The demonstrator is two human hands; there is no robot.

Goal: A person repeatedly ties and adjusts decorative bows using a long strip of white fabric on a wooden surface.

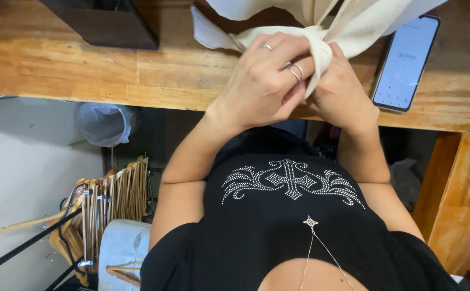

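Both my hands, left (259,83) and right (340,91), pinch the cream cloth's (321,46) gathered neck at the worktop (138,70) edge, left of the phone (406,62). Soft, light, probably best held at the bunch.

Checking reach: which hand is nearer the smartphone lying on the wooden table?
Right hand, gripping the cream cloth, sits just beside the smartphone; left hand is farther, beyond the right.
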